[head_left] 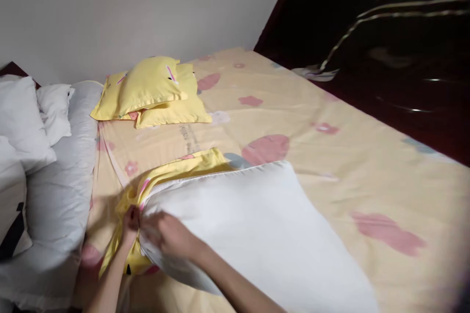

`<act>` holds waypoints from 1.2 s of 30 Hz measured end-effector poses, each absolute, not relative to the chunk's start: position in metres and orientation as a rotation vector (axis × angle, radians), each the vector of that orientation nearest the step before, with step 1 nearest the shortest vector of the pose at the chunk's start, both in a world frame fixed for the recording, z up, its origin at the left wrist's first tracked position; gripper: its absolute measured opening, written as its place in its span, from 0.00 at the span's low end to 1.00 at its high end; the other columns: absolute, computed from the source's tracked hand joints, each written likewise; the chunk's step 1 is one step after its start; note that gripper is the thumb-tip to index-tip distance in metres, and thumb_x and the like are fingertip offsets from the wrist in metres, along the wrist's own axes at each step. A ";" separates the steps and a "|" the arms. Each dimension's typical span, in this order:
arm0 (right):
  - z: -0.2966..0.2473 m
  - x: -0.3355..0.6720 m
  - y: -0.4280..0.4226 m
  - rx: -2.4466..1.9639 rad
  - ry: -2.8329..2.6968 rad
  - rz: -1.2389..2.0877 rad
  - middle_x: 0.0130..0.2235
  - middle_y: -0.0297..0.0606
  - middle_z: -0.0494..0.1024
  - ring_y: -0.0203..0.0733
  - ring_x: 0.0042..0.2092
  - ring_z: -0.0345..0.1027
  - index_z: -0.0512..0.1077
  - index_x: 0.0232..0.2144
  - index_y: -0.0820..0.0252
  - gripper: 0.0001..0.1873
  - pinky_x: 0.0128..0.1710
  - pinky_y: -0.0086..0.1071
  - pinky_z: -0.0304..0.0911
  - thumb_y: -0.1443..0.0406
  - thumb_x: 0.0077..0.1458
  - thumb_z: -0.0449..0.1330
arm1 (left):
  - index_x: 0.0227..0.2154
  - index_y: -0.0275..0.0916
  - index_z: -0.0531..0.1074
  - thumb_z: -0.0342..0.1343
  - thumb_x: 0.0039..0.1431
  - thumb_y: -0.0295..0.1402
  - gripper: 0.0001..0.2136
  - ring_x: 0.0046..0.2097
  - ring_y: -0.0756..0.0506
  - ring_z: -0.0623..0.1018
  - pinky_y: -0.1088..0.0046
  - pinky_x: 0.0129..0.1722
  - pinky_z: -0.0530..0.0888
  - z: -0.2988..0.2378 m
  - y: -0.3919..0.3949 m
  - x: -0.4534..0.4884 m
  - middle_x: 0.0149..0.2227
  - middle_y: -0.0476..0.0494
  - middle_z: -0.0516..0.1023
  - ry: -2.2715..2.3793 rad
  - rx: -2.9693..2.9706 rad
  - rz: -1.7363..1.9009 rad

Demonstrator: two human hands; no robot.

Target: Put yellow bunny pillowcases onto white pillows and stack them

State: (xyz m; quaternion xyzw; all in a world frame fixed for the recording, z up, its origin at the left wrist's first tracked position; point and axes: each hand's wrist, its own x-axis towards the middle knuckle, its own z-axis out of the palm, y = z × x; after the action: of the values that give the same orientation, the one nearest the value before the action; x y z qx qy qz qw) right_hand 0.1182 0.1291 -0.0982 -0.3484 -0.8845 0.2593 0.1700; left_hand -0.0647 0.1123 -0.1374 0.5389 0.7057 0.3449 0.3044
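A large white pillow [253,225] lies on the yellow flowered bed sheet [367,166]. A yellow pillowcase [176,168] is bunched around the pillow's near-left corner. My left hand [130,222] is closed, pinching the edge of the yellow pillowcase at that corner. Just to its right, my right hand [171,234] rests on the white pillow with its fingers curled on the pillow's corner.
Two yellow-cased pillows [154,90] are stacked near the wall. A white duvet [58,195] and white pillows [25,117] lie bunched along the left. A dark wooden headboard [385,39] rises at the right.
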 end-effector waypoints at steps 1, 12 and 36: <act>-0.087 0.129 0.150 -1.155 -2.434 0.697 0.54 0.46 0.76 0.49 0.55 0.67 0.70 0.57 0.57 0.24 0.57 0.41 0.56 0.59 0.60 0.56 | 0.24 0.40 0.67 0.45 0.61 0.51 0.20 0.27 0.49 0.70 0.74 0.31 0.68 -0.138 0.110 -0.063 0.23 0.51 0.69 1.856 1.437 0.901; -0.111 0.148 0.128 -1.337 -2.537 0.593 0.60 0.58 0.68 0.62 0.60 0.58 0.59 0.65 0.64 0.48 0.61 0.55 0.42 0.39 0.52 0.56 | 0.38 0.39 0.71 0.48 0.60 0.29 0.08 0.41 0.42 0.74 0.64 0.43 0.70 -0.127 0.113 -0.051 0.37 0.41 0.75 2.054 1.588 0.849; -0.128 0.129 0.132 -1.325 -2.578 0.485 0.53 0.52 0.77 0.55 0.58 0.64 0.70 0.57 0.65 0.24 0.64 0.52 0.46 0.60 0.62 0.53 | 0.38 0.40 0.74 0.45 0.65 0.33 0.12 0.39 0.45 0.76 0.70 0.41 0.72 -0.090 0.110 0.020 0.36 0.40 0.77 1.581 1.751 0.966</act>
State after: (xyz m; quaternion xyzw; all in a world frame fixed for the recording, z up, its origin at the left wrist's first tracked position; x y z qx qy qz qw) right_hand 0.1286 0.1317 -0.1282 -0.4486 -0.8727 0.1640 0.1012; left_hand 0.0200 0.1103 -0.0900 0.6569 0.5931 0.3624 0.2920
